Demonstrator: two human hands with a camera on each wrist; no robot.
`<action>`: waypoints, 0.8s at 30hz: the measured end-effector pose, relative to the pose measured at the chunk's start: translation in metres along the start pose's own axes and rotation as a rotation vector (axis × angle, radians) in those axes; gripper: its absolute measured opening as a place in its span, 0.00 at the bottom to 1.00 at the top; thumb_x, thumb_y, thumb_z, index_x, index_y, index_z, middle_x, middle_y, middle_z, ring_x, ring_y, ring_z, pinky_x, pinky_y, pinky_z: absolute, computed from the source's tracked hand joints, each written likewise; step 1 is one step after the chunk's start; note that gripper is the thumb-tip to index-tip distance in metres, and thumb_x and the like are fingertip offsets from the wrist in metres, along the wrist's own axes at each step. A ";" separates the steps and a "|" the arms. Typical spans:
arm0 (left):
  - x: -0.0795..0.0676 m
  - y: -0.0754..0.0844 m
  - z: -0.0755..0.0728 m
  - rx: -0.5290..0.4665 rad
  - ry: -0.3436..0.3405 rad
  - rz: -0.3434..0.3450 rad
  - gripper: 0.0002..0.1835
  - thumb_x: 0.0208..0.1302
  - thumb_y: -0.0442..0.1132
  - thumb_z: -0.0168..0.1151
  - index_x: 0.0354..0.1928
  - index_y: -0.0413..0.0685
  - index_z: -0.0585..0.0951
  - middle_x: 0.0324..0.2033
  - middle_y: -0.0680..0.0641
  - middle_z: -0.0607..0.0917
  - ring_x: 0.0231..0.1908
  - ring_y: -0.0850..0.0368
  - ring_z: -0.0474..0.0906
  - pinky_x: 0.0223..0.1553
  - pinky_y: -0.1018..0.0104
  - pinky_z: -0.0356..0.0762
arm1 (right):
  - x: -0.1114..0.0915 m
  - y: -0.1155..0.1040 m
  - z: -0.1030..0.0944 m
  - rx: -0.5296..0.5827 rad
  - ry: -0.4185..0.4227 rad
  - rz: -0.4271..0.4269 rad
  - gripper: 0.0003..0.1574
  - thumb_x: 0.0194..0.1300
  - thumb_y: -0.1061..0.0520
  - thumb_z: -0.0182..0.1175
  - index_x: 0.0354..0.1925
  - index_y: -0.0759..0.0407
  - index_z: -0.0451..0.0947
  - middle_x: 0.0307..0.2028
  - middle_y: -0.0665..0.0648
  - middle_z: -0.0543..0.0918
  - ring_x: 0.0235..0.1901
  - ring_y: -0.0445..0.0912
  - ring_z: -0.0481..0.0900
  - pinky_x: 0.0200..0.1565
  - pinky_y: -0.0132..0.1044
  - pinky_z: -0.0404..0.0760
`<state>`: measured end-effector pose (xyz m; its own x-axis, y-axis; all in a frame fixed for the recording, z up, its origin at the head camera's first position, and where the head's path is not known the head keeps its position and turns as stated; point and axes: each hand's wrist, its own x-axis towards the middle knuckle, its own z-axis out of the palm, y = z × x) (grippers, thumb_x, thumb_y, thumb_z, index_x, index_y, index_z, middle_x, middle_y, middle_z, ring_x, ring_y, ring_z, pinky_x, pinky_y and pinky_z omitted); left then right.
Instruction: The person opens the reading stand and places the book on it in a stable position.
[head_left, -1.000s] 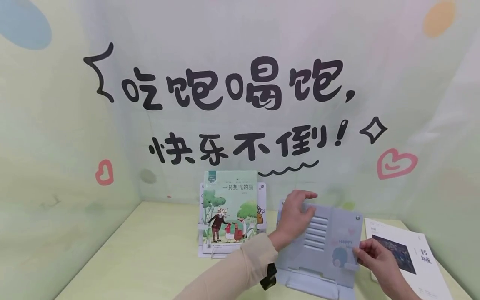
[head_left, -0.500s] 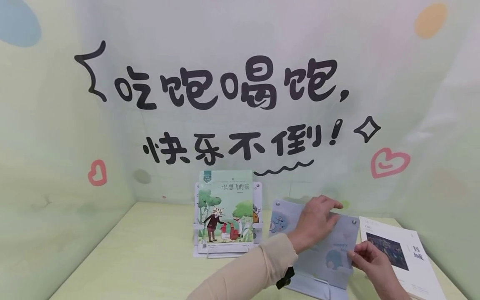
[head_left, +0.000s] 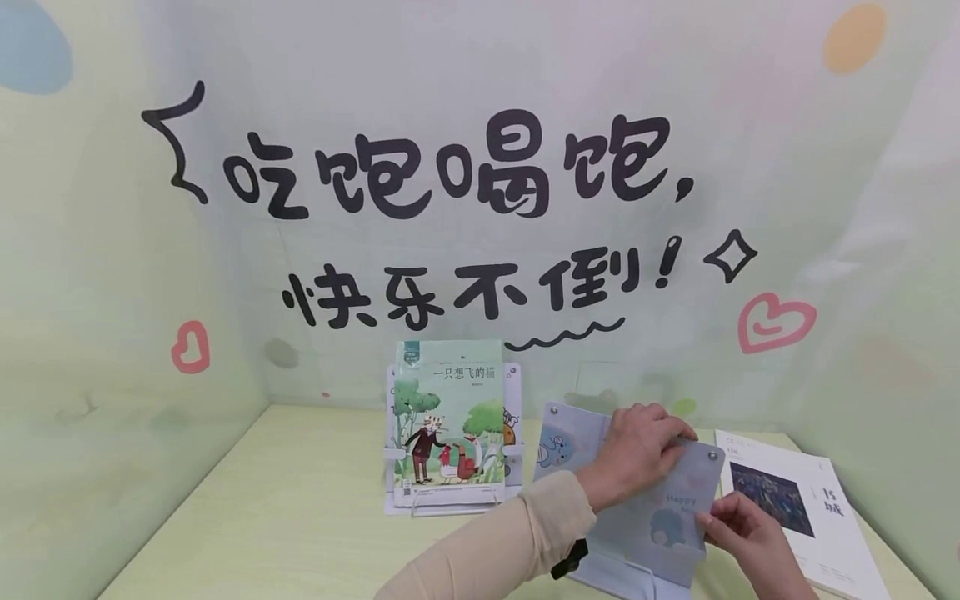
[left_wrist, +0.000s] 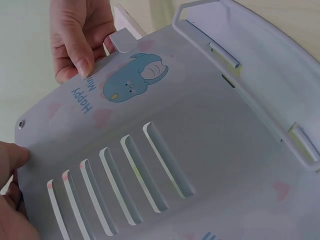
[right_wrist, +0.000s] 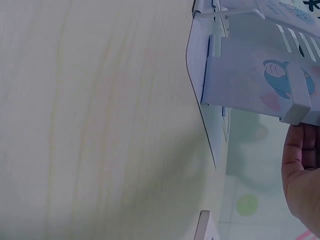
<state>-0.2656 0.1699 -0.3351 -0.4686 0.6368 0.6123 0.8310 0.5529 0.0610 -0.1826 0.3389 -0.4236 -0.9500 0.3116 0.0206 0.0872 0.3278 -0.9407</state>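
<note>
A pale blue metal book stand [head_left: 667, 529], printed with a blue cartoon animal and "Happy", stands tilted at the right of the table. My left hand [head_left: 641, 454] grips its top edge, fingers over the back. At its right edge, my right hand [head_left: 757, 533] pinches the side panel between thumb and fingers. In the left wrist view the stand's slotted panel [left_wrist: 210, 135] fills the middle, with the wire page holder [left_wrist: 235, 85] along its base. The right wrist view shows the right hand [right_wrist: 302, 170] just under a folded side clip [right_wrist: 297, 97].
Left of the stand, a green picture book [head_left: 450, 425] rests upright on another stand [head_left: 512, 475]. A white book [head_left: 825, 533] with a dark picture lies behind the right hand. All sit on a pale wooden table [head_left: 300, 492] before a printed backdrop [head_left: 465, 67].
My left hand has slid right along the stand's top edge, and its fingers have come down over it. The right hand keeps its pinch on the side. The head view has shifted slightly.
</note>
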 end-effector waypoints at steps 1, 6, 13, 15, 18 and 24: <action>0.000 0.000 0.000 -0.014 0.000 0.005 0.08 0.61 0.46 0.62 0.42 0.66 0.83 0.35 0.64 0.81 0.34 0.71 0.71 0.36 0.82 0.57 | 0.000 0.002 -0.001 0.006 -0.015 0.011 0.12 0.63 0.61 0.60 0.37 0.69 0.69 0.29 0.51 0.76 0.31 0.37 0.78 0.38 0.33 0.82; -0.001 -0.002 0.005 -0.076 0.011 0.039 0.07 0.61 0.47 0.62 0.41 0.65 0.84 0.35 0.64 0.81 0.35 0.71 0.71 0.37 0.81 0.57 | 0.001 0.016 -0.014 0.175 -0.134 0.001 0.06 0.68 0.58 0.54 0.38 0.62 0.72 0.32 0.49 0.78 0.34 0.38 0.79 0.40 0.34 0.81; -0.001 -0.007 0.008 -0.127 0.025 0.081 0.05 0.61 0.48 0.62 0.38 0.64 0.84 0.33 0.65 0.80 0.36 0.72 0.70 0.41 0.79 0.55 | 0.012 0.032 -0.031 0.447 -0.169 -0.163 0.12 0.71 0.63 0.47 0.38 0.55 0.78 0.32 0.47 0.79 0.34 0.38 0.80 0.38 0.30 0.81; -0.001 -0.009 0.009 -0.143 0.023 0.108 0.05 0.61 0.48 0.62 0.38 0.64 0.84 0.33 0.65 0.81 0.36 0.73 0.70 0.41 0.79 0.55 | 0.015 0.031 -0.033 0.430 -0.133 -0.151 0.11 0.71 0.63 0.48 0.37 0.55 0.78 0.31 0.47 0.79 0.34 0.38 0.81 0.37 0.30 0.81; -0.001 -0.010 0.010 -0.196 0.012 0.168 0.06 0.61 0.47 0.62 0.38 0.62 0.84 0.34 0.64 0.82 0.36 0.73 0.70 0.43 0.80 0.54 | 0.018 0.029 -0.035 0.333 -0.078 -0.099 0.08 0.70 0.62 0.50 0.36 0.57 0.77 0.30 0.47 0.79 0.32 0.37 0.80 0.36 0.30 0.81; -0.002 -0.012 0.010 -0.314 0.040 0.317 0.05 0.60 0.44 0.64 0.37 0.58 0.85 0.33 0.62 0.82 0.36 0.73 0.72 0.44 0.80 0.55 | 0.026 0.019 -0.036 -0.016 -0.031 0.009 0.14 0.70 0.61 0.50 0.45 0.73 0.72 0.31 0.47 0.80 0.31 0.34 0.79 0.37 0.30 0.81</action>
<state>-0.2773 0.1677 -0.3452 -0.1693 0.7238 0.6689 0.9853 0.1401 0.0978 -0.1947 0.3858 -0.4289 -0.9580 0.2866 0.0010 0.1006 0.3396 -0.9352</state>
